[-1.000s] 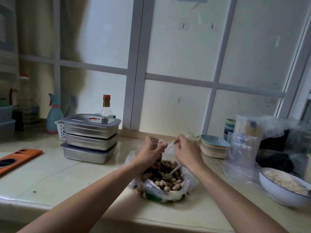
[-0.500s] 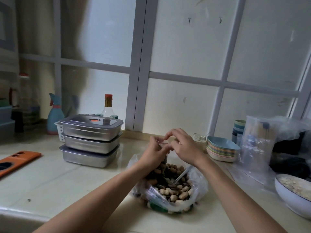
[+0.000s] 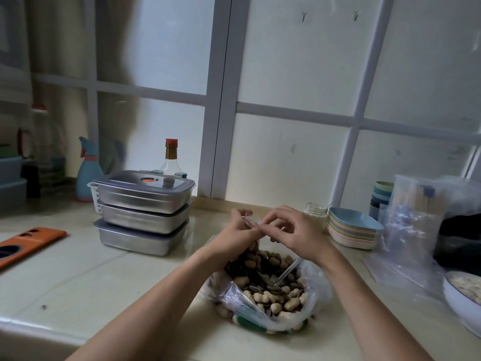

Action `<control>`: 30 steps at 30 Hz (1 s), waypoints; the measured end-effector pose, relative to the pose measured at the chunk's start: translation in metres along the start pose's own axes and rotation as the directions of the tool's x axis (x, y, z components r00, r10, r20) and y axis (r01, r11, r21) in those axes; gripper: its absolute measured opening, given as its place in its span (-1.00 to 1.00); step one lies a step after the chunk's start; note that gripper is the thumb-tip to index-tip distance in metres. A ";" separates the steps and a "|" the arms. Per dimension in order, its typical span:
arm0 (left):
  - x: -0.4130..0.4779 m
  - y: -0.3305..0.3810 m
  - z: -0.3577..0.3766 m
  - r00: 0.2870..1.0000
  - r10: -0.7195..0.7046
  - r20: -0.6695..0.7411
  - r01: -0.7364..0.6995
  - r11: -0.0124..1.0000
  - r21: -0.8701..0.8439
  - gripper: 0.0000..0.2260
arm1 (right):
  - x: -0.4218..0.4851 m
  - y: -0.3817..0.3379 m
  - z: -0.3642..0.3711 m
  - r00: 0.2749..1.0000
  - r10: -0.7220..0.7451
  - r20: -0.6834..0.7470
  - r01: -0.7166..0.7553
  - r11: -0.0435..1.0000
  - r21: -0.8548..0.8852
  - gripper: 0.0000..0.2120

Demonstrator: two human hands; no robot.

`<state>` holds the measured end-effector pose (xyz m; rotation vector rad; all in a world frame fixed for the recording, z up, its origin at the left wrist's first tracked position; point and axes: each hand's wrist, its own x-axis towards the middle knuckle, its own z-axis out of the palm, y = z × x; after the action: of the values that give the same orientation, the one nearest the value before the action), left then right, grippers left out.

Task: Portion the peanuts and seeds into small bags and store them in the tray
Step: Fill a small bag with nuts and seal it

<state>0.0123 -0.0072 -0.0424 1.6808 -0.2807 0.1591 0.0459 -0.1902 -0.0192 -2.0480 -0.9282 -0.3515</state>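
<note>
A small bag [image 3: 250, 252] of peanuts is being held just above the big open bag [image 3: 316, 290] of peanuts and seeds on the counter [image 3: 78, 277]. Its top is being pinched by the left hand [image 3: 235, 234] and the right hand [image 3: 295, 231], with the fingers curled. A spoon [image 3: 289, 269] is lying in the big bag. Three steel trays [image 3: 143, 212] are stacked to the left. The label on the bottle [image 3: 171, 162] behind them is too blurred to be read.

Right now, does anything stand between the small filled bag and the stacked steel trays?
Nothing visible lies on the pale counter between the small clear peanut bag and the stacked steel trays; only the grey lid covers the top one.
</note>
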 end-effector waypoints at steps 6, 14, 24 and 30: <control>-0.002 0.002 -0.001 1.000 0.006 0.001 -0.006 1.000 -0.002 -0.46 | -0.004 0.003 0.004 0.997 -0.060 0.042 0.065 0.990 -0.125 -0.80; -0.006 0.007 -0.001 0.999 0.016 -0.028 -0.017 0.999 -0.049 -0.76 | 0.000 0.005 0.004 0.995 0.056 -0.078 -0.051 0.997 0.061 -0.90; -0.005 0.001 -0.005 0.999 -0.021 0.025 0.027 0.961 -0.274 -0.81 | -0.006 0.006 0.004 0.989 0.113 -0.094 -0.093 0.976 0.199 -0.92; -0.001 -0.004 -0.005 0.998 -0.067 -0.008 0.060 0.941 -0.333 -0.78 | -0.006 0.005 0.012 0.958 0.250 -0.139 -0.190 0.920 0.342 -0.90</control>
<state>0.0128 -0.0016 -0.0460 1.3490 -0.2242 0.0744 0.0449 -0.1854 -0.0330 -1.7595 -0.5909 -0.2378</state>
